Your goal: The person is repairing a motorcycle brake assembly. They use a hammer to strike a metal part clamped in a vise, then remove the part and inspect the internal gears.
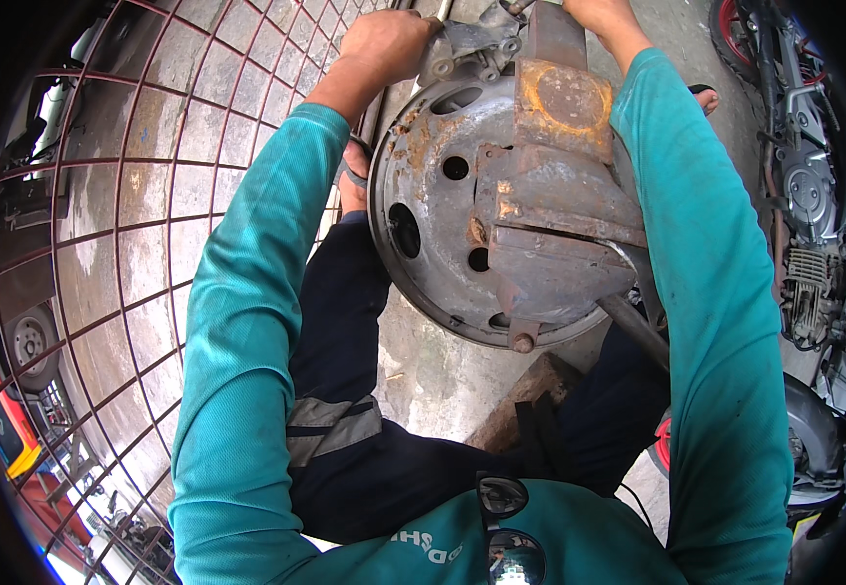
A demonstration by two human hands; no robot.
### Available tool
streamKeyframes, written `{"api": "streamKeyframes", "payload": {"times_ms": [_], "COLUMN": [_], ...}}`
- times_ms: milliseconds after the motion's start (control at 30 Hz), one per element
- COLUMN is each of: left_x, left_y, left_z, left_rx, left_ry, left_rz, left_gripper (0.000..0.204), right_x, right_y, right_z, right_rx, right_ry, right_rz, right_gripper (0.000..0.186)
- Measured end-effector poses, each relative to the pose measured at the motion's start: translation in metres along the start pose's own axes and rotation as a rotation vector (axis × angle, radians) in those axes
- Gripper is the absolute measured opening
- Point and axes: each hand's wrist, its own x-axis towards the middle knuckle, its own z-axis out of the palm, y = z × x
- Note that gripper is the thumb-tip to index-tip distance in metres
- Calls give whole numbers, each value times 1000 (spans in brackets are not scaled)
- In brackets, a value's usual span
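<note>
A grey cast-metal bracket (476, 47) with bolt holes is at the top, just beyond the far end of a heavy bench vise (569, 195). My left hand (384, 47) is closed at the bracket's left side, its fingertips partly hidden. At the upper edge, my right hand (606, 14) is beside the vise's far end; its fingers are mostly cut off by the picture edge. The worn vise, with rust-orange patches, sits over a large steel wheel rim (423, 185) with round holes. Its handle bar (634, 330) slants toward my right arm.
A red-brown wire mesh (120, 195) spans the left side. Motorcycle parts, including an engine (808, 200) and a wheel (811, 439), line the right. A wooden block (530, 395) lies between my legs on the concrete floor (423, 390). Sunglasses (512, 526) hang at my chest.
</note>
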Motion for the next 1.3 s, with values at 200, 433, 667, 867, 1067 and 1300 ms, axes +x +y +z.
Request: {"api": "streamKeyframes", "payload": {"times_ms": [200, 433, 667, 867, 1067, 1300], "left_x": [1, 0, 0, 0, 0, -1], "left_y": [-1, 0, -1, -1, 2, -2], "left_z": [2, 2, 3, 4, -3, 3], "left_rx": [-2, 6, -3, 2, 6, -2], "left_ry": [-2, -4, -2, 0, 17, -1], "left_rz": [-7, -12, -5, -9, 4, -6], "left_gripper": [43, 44, 45, 45, 44, 43], "right_x": [0, -4, -1, -3, -2, -2], "right_y": [6, -4, -1, -1, 1, -5], "right_z": [2, -3, 1, 1, -2, 0], "right_rx": [92, 39, 18, 78, 27, 17], "right_ry": [15, -27, 17, 6, -38, -28], "right_rz": [-84, -18, -31, -78, -84, -62], "right_gripper": [39, 39, 39, 40, 39, 39]}}
